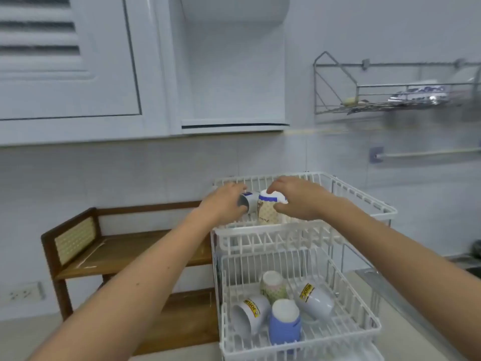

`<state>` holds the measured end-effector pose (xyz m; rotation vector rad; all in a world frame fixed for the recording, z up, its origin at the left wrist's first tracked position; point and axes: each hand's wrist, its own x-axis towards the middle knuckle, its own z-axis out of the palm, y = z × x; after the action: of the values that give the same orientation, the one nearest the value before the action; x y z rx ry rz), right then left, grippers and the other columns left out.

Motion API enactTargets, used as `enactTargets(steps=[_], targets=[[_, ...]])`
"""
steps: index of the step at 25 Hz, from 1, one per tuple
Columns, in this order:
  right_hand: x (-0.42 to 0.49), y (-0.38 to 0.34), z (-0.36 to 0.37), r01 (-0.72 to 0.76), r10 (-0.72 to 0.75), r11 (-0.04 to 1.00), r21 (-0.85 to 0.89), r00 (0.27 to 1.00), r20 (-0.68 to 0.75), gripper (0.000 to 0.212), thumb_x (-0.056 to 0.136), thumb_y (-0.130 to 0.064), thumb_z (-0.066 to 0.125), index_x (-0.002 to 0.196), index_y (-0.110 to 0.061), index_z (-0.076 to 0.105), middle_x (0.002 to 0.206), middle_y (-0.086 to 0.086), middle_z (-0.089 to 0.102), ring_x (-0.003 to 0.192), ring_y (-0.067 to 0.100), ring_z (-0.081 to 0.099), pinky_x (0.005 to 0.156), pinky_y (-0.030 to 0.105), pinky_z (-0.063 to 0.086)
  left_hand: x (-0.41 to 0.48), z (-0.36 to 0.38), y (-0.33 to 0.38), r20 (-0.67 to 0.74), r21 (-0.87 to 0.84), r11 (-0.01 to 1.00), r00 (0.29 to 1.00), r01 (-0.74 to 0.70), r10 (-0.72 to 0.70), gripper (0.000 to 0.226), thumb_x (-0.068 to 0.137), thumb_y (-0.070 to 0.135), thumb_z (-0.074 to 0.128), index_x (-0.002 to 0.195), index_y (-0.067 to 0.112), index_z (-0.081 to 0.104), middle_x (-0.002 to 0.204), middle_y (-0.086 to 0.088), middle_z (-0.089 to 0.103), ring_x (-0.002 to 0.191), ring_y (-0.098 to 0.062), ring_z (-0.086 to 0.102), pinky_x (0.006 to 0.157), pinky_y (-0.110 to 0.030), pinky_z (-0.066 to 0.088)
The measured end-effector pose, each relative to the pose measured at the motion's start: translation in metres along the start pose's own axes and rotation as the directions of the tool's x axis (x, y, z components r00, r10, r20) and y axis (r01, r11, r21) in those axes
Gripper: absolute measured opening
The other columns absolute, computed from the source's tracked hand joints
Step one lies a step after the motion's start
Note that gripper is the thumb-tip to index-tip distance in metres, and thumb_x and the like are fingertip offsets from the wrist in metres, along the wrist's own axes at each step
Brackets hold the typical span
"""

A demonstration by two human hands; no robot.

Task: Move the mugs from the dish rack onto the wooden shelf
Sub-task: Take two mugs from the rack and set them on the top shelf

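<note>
Your left hand (pixel 223 204) is wrapped round a white mug (pixel 247 203) w/ blue band, tipped sideways; right hand (pixel 299 199) pinches the patterned mug (pixel 268 209) by its upturned base, both in the top tier of the white wire dish rack (pixel 364 201). Four more mugs (pixel 283 321) sit in the lower tier. Glazed ceramic, probably slick and chippable, so grip the body, not the rim. Wooden shelf (pixel 125 251) sits left, bare.
</note>
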<state>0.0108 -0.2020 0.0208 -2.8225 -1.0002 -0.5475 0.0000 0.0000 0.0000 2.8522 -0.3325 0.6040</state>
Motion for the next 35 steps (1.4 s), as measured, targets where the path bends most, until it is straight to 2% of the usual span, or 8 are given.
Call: enactTargets(steps=[8,14,18,22,25,28,31,35], targets=[[0.063,0.027,0.033,0.267,-0.1,0.752,-0.603,0.95,0.296,0.075,0.078,-0.033,0.069,0.141,-0.023,0.029,0.142,0.004,0.039,0.125,0.027,0.044,0.089,0.043,0.045,0.079,0.044,-0.012,0.261,0.209,0.969,0.948,0.129,-0.182,0.066,0.078,0.037,0.07,0.134,0.019,0.039,0.129,-0.008,0.055,0.108,-0.026,0.056,0.091,-0.04,0.049],[0.088,0.015,0.046,0.201,0.05,0.736,-0.646,0.936,0.349,0.068,0.082,-0.011,0.069,0.139,-0.01,0.034,0.13,0.014,0.042,0.106,0.032,0.057,0.078,0.033,0.051,0.101,0.063,-0.024,0.285,0.255,0.934,0.904,0.25,-0.32,0.072,0.081,0.051,0.062,0.136,0.015,0.035,0.121,-0.01,0.058,0.1,-0.028,0.058,0.082,-0.037,0.05],[0.096,0.022,0.04,0.206,0.147,0.682,-0.702,0.901,0.407,0.084,0.073,-0.041,0.077,0.14,-0.01,0.036,0.131,0.01,0.051,0.113,0.033,0.057,0.085,0.042,0.051,0.098,0.049,-0.026,0.194,0.169,0.94,0.925,0.297,-0.327,0.075,0.083,0.049,0.061,0.14,0.012,0.029,0.128,-0.012,0.053,0.102,-0.028,0.055,0.076,-0.033,0.044],[0.088,0.038,0.039,0.308,-0.016,0.677,-0.669,0.914,0.405,0.094,0.057,-0.058,0.08,0.131,-0.018,0.037,0.107,0.003,0.059,0.086,0.023,0.058,0.067,0.035,0.043,0.074,0.015,-0.027,0.035,-0.052,0.965,0.966,0.259,-0.257,0.055,0.089,0.043,0.054,0.13,0.008,0.04,0.124,-0.013,0.051,0.102,-0.031,0.054,0.079,-0.04,0.045],[0.083,0.055,0.028,0.082,0.014,0.876,-0.476,0.981,0.195,0.095,0.047,-0.072,0.067,0.124,-0.025,0.038,0.107,-0.001,0.062,0.089,0.025,0.062,0.067,0.033,0.043,0.04,-0.014,-0.035,-0.249,-0.32,0.935,0.938,0.156,-0.242,0.045,0.095,0.044,0.044,0.129,0.015,0.045,0.122,-0.01,0.055,0.104,-0.027,0.056,0.081,-0.039,0.052],[0.071,0.054,0.013,-0.11,0.112,0.994,0.025,0.99,-0.084,0.084,0.046,-0.075,0.057,0.117,-0.034,0.039,0.086,-0.004,0.06,0.073,0.024,0.056,0.06,0.031,0.04,0.005,-0.049,-0.05,-0.478,-0.357,0.925,0.826,0.126,-0.297,0.046,0.091,0.053,0.042,0.119,0.02,0.056,0.105,-0.002,0.061,0.091,-0.02,0.059,0.065,-0.025,0.051],[0.062,0.013,-0.004,0.073,0.016,0.787,0.612,0.99,-0.139,0.032,0.058,-0.052,0.072,0.075,-0.034,0.052,0.055,-0.011,0.058,0.049,0.008,0.055,0.043,0.023,0.043,-0.025,-0.073,-0.085,-0.383,-0.341,0.896,0.829,0.283,-0.408,0.049,0.083,0.063,0.04,0.11,0.027,0.06,0.1,-0.003,0.065,0.088,-0.023,0.061,0.074,-0.037,0.055],[0.068,-0.068,0.0,0.164,-0.094,0.478,0.863,0.986,-0.135,0.023,0.06,-0.032,0.081,0.065,-0.026,0.06,0.053,-0.012,0.061,0.047,0.001,0.059,0.037,0.018,0.041,-0.06,-0.08,-0.151,-0.258,-0.033,0.916,0.882,0.401,-0.395,0.038,0.094,0.051,0.04,0.117,0.026,0.059,0.114,-0.008,0.063,0.095,-0.029,0.06,0.072,-0.041,0.056]])
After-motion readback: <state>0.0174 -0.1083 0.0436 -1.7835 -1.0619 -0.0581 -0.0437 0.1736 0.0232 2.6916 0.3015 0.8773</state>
